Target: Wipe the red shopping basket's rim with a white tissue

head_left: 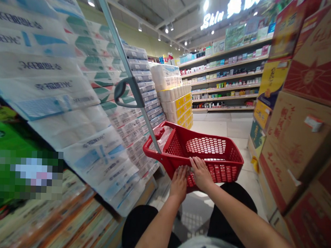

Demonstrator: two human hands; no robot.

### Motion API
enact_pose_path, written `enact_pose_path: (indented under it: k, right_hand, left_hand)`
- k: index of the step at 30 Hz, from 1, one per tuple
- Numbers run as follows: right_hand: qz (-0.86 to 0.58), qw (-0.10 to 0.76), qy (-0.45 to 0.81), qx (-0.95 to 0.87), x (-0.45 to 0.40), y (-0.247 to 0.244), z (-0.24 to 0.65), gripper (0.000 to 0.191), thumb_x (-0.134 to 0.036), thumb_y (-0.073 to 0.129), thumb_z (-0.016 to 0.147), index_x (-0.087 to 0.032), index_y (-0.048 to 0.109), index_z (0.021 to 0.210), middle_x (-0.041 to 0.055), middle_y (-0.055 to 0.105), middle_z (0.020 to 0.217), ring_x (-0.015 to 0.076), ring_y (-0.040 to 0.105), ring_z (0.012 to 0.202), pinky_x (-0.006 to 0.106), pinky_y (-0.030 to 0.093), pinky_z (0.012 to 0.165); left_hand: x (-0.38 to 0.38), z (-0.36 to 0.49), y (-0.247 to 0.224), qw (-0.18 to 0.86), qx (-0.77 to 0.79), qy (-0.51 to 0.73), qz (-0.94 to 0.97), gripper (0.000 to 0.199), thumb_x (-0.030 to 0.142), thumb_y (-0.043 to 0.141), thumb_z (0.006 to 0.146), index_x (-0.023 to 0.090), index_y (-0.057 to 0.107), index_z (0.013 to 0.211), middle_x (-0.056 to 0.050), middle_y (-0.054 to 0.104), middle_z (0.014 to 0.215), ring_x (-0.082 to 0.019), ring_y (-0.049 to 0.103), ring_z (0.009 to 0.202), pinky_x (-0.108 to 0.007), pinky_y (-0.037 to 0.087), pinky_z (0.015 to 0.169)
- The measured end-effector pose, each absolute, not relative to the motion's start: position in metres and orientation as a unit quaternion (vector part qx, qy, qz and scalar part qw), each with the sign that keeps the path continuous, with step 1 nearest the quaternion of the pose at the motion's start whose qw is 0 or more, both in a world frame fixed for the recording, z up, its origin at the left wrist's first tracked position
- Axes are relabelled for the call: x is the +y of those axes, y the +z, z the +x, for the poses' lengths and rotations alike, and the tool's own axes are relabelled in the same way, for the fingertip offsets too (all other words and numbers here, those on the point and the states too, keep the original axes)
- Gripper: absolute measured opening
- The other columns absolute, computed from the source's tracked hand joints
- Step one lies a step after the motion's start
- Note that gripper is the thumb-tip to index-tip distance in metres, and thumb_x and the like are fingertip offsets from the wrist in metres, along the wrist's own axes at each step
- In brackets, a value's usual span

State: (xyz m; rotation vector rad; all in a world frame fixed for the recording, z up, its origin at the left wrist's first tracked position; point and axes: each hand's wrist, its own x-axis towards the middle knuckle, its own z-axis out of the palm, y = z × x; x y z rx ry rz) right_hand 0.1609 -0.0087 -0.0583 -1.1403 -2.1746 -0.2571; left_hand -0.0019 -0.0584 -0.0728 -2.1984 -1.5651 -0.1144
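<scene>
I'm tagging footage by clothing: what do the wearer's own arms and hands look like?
The left hand and right hand are ungloved. Both forearms are bare, with no sleeve, watch or bracelet in view; rings are too small to tell. Below shows a pale top with dark markings.

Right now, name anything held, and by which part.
Left hand and right hand touch the near side of the red cart; actual gripping cannot be confirmed.

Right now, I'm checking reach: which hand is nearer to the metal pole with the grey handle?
Left. The left hand is against the side of the red basket, closer to the metal pole; the right hand sits farther off, beside the left one.
</scene>
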Motion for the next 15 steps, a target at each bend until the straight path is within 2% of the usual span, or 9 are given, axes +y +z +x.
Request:
enact_pose_path:
  k: [4, 8, 12, 15]
  right_hand:
    - [-0.432, 0.329, -0.096, -0.834, -0.0083, -0.0589, 0.1610, 0.078, -0.006, 0.045, 0.071, -0.011, 0.027, 0.147, 0.0130, 0.036, 0.146, 0.0262, 0.024, 0.138, 0.045, 0.021, 0.114]
    - [-0.436, 0.333, -0.102, -0.830, -0.0082, -0.0604, 0.1608, 0.079, -0.008, 0.045, 0.072, -0.012, 0.023, 0.148, 0.0138, 0.037, 0.146, 0.0269, 0.025, 0.138, 0.047, 0.022, 0.114]
    - [-0.432, 0.332, -0.100, -0.833, -0.0090, -0.0595, 0.1607, 0.081, -0.008, 0.045, 0.072, -0.012, 0.021, 0.149, 0.0142, 0.037, 0.146, 0.0275, 0.025, 0.138, 0.047, 0.022, 0.113]
    - [-0.435, 0.333, -0.099, -0.831, -0.0092, -0.0588, 0.1601, 0.081, -0.008, 0.045, 0.073, -0.012, 0.019, 0.149, 0.0141, 0.038, 0.145, 0.0278, 0.026, 0.138, 0.048, 0.023, 0.113]
  left_hand:
    - [-0.0608, -0.0031, -0.0742, 0.229, -0.649, -0.061, -0.723, 0.068, 0.025, 0.047, 0.081, 0.011, 0.028, 0.145, -0.012, 0.017, 0.156, -0.031, 0.013, 0.144, -0.049, 0.021, 0.114]
    - [-0.0647, -0.0052, -0.0798, 0.240, -0.591, -0.043, -0.769, 0.069, 0.023, 0.046, 0.081, 0.014, 0.026, 0.146, -0.009, 0.020, 0.156, -0.027, 0.015, 0.143, -0.046, 0.021, 0.115]
    - [-0.0645, -0.0021, -0.0751, 0.218, -0.673, -0.066, -0.704, 0.067, 0.023, 0.046, 0.081, 0.010, 0.029, 0.145, -0.013, 0.018, 0.156, -0.030, 0.016, 0.143, -0.051, 0.020, 0.115]
    - [-0.0637, 0.0028, -0.0704, 0.198, -0.641, -0.058, -0.739, 0.068, 0.024, 0.046, 0.082, 0.011, 0.027, 0.146, -0.011, 0.016, 0.156, -0.028, 0.012, 0.144, -0.047, 0.020, 0.115]
